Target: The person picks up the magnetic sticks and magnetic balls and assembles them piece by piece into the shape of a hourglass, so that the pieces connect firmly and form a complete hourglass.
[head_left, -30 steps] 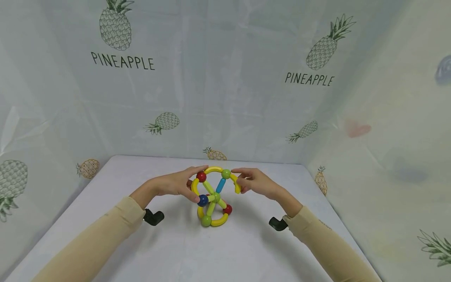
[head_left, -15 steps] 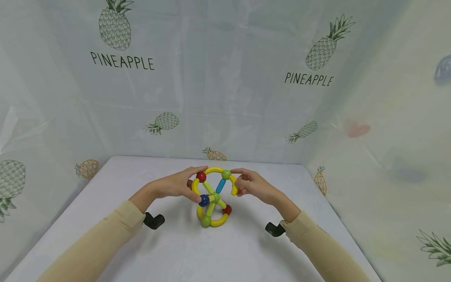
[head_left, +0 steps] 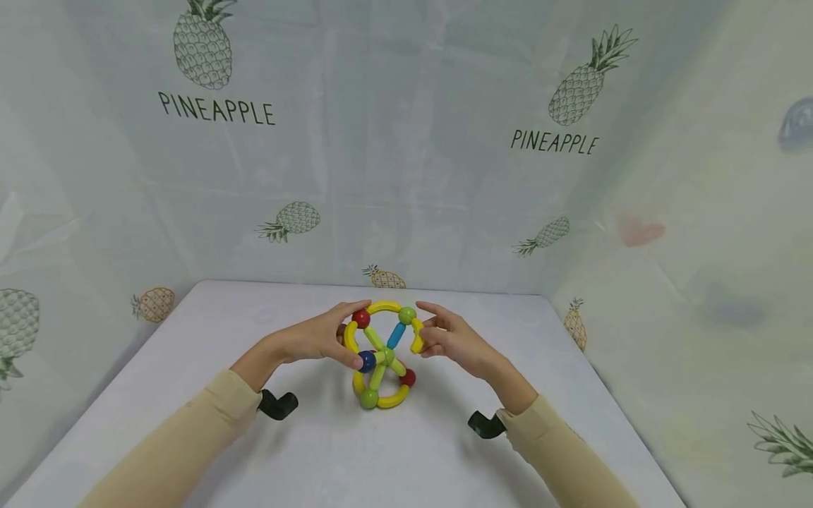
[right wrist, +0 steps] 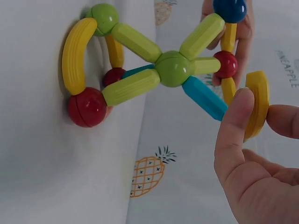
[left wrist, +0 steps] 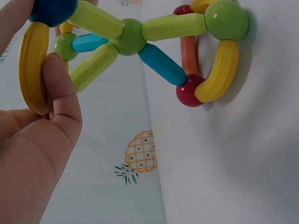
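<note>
A magnetic stick-and-ball structure stands on the white table, with a green centre ball (head_left: 385,355) joining rods to an upper and a lower ring. My left hand (head_left: 311,339) grips the upper ring's left side, around a curved yellow stick (left wrist: 33,70). Its thumb lies at the blue ball (head_left: 366,361), its index finger by a red ball (head_left: 360,319). Between right thumb and fingers, my right hand (head_left: 460,346) pinches another curved yellow stick (right wrist: 258,102), whose upper end meets a green ball (head_left: 407,315). This stick's lower end touches no ball.
The lower ring rests on the table (head_left: 356,458), its green ball (head_left: 369,398) toward me and a red ball (head_left: 408,377) at right. Behind hangs a pineapple-print curtain (head_left: 406,141). A black mount (head_left: 278,405) sits under the left wrist, another black mount (head_left: 486,425) under the right.
My right hand has shifted slightly left and down, swinging the lower end of its curved yellow stick inward. My left hand keeps its grip almost unmoved.
</note>
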`<state>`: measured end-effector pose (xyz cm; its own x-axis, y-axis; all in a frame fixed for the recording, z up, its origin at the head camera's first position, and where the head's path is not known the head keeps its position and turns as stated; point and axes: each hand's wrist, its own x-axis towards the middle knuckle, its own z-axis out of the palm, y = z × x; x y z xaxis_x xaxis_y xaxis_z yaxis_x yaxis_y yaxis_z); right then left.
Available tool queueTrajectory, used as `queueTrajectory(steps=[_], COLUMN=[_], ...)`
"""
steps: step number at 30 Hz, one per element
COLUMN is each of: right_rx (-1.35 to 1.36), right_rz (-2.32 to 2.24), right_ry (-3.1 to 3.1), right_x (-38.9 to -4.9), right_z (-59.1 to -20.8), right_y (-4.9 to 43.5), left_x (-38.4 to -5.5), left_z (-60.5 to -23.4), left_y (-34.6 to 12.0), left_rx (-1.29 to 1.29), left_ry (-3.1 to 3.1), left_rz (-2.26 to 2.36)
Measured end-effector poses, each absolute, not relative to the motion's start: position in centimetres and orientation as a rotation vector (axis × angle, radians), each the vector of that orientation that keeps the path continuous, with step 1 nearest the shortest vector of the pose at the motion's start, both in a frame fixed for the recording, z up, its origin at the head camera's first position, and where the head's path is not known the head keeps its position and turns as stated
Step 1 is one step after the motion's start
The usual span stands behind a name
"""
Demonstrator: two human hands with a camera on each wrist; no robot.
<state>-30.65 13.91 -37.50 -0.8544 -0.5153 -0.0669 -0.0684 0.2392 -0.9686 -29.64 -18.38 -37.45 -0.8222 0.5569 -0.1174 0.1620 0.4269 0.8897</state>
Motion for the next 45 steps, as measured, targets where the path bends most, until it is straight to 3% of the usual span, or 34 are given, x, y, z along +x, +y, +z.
queueTrajectory(steps=[45], right_rx=[-0.384], right_rz=[-1.909], right_ry=[2.087], right_x=[-27.8], right_z=[-39.1], right_y=[11.6], left_x=[-28.2], left_z=[-37.8], left_y=[-15.4], left_rx=[0.447], left_ry=[2.428], left_rz=[1.517])
